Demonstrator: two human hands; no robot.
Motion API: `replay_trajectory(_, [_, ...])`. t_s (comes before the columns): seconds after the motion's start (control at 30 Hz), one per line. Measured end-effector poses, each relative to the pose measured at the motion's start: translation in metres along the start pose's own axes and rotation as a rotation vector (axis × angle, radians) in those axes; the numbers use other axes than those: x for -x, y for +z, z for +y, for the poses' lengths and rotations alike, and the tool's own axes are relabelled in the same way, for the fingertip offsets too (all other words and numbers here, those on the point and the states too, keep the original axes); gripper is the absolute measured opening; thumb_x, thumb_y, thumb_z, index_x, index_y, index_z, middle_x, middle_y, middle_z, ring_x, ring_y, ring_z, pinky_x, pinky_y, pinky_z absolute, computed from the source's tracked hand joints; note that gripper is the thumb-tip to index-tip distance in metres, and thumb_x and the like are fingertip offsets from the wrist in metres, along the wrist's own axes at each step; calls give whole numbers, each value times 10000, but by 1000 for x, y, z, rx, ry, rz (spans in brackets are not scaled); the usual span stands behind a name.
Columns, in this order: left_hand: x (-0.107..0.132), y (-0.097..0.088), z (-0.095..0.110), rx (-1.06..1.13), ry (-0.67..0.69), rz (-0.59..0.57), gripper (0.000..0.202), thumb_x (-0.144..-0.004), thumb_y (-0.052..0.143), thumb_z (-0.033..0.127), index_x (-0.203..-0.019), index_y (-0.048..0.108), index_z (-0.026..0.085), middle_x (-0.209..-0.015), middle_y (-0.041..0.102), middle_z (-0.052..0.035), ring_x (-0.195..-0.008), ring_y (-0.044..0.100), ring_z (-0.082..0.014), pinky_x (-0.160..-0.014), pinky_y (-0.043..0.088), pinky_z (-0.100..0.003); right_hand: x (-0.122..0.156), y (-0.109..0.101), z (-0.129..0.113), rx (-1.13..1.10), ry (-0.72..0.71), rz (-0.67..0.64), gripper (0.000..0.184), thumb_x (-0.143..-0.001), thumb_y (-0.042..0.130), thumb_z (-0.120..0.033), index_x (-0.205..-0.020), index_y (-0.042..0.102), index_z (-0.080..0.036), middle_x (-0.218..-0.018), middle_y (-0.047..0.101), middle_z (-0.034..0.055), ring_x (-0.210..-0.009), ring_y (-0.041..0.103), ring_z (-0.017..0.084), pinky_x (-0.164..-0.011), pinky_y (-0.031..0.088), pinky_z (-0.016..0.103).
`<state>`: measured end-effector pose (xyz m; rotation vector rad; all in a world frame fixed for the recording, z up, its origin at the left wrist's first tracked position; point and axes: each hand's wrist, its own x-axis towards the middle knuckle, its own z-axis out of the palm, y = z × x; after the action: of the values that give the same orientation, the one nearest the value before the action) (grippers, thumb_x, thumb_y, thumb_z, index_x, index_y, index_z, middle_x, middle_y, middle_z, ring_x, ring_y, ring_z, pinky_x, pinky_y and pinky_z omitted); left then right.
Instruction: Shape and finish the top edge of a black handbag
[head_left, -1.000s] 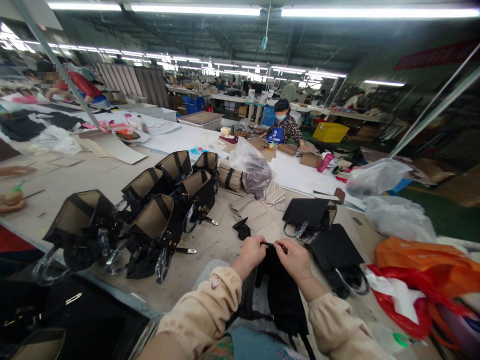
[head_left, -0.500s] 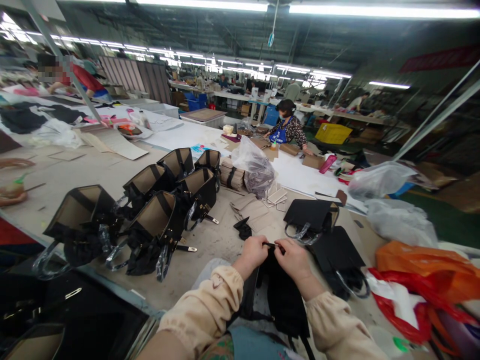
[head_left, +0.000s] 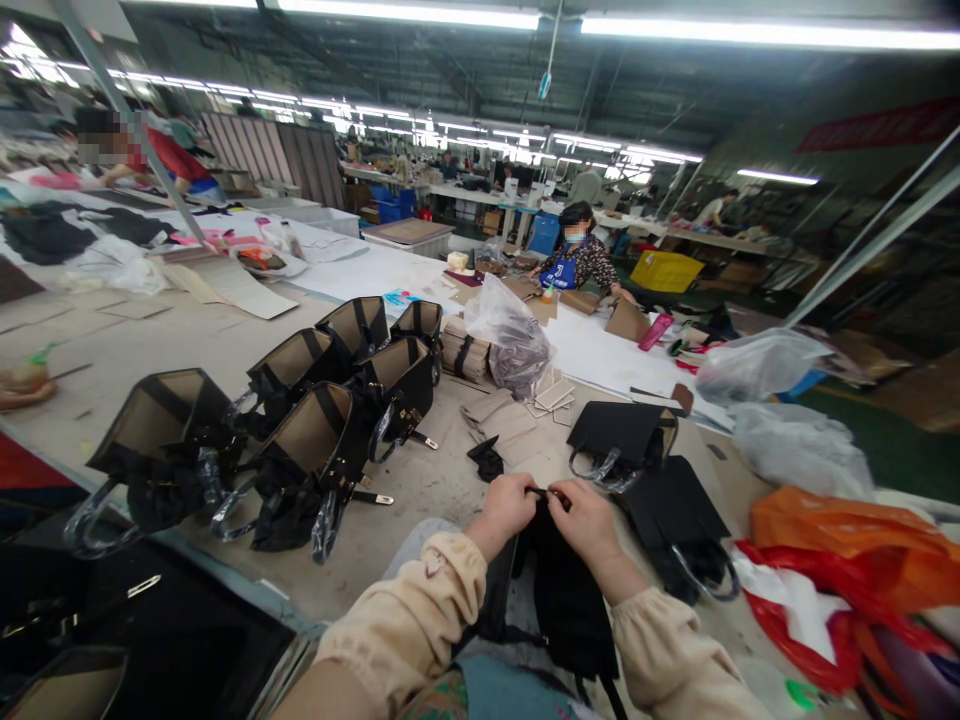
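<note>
At the near edge of the table, my left hand (head_left: 513, 510) and my right hand (head_left: 582, 512) are closed side by side, pinching the upper edge of a piece of black fabric (head_left: 574, 600). It hangs down toward my lap, and its lower end is partly hidden by my sleeves. Whether it belongs to a whole bag I cannot tell. Just beyond my left hand lies a small crumpled black piece (head_left: 487, 458). Right of my right hand, a black handbag (head_left: 626, 435) and another black handbag (head_left: 675, 520) with plastic-wrapped handles lie on the table.
Several open black handbags (head_left: 307, 430) stand on the left of the table (head_left: 420, 500). Beyond my hands are a clear plastic bag (head_left: 510, 340) and thin card frames (head_left: 553, 392). Orange and red plastic bags (head_left: 840, 540) lie at right. A co-worker (head_left: 577, 255) in a blue apron works across the table.
My hands keep their pinch on the black fabric, almost unmoved. Across the table, the co-worker's head has turned and a piece of brown card has been raised.
</note>
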<state>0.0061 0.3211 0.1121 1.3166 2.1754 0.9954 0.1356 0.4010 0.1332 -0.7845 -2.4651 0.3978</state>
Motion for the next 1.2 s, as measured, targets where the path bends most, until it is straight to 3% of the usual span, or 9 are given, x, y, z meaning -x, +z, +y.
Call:
replay_trajectory(0.2, [0, -3, 1, 19, 2, -5, 170, -764, 547, 228, -833, 701, 207, -786, 699, -28, -751, 617, -169, -720, 465, -255, 4, -1, 9, -101, -31, 31, 228, -749, 470, -156, -866, 659, -207, -810, 611, 42, -739, 587, 171, -714, 484, 290])
replay_trajectory(0.37, [1, -3, 2, 42, 5, 0, 194, -760, 523, 189, -837, 700, 208, -816, 704, -24, -779, 618, -163, -741, 463, -250, 6, 5, 14, -96, -68, 58, 226, -801, 546, -296, -964, 678, -213, -936, 610, 83, -895, 586, 218, -794, 495, 341])
replay_trajectory(0.73, [4, 2, -7, 222, 73, 3, 218, -777, 562, 253, -946, 696, 221, -926, 712, 9, -853, 635, -136, -800, 481, -209, 3, 9, 16, -139, -60, 9, 198, -826, 509, -255, -900, 691, -225, -849, 615, 63, -821, 587, 200, -758, 500, 327])
replay_trajectory(0.97, [2, 7, -6, 269, 51, 43, 200, -802, 524, 223, -874, 710, 210, -876, 717, -1, -838, 639, -142, -797, 481, -224, 1, 9, 14, -198, -33, -3, 174, -810, 531, -255, -880, 689, -228, -850, 630, 63, -819, 599, 200, -759, 509, 332])
replay_trajectory(1.1, [1, 9, -7, 266, 19, 55, 185, -801, 532, 238, -867, 702, 203, -870, 714, -6, -828, 637, -142, -778, 482, -227, 5, 5, 14, -297, -31, 49, 192, -801, 563, -276, -939, 680, -211, -910, 642, 76, -881, 604, 208, -806, 501, 338])
replay_trajectory(1.2, [0, 11, -6, 247, -13, 60, 166, -789, 544, 234, -847, 695, 197, -855, 711, -7, -823, 632, -147, -769, 479, -234, 10, 0, 18, -350, 16, 103, 173, -818, 552, -306, -862, 689, -208, -871, 658, 73, -861, 612, 207, -801, 498, 339])
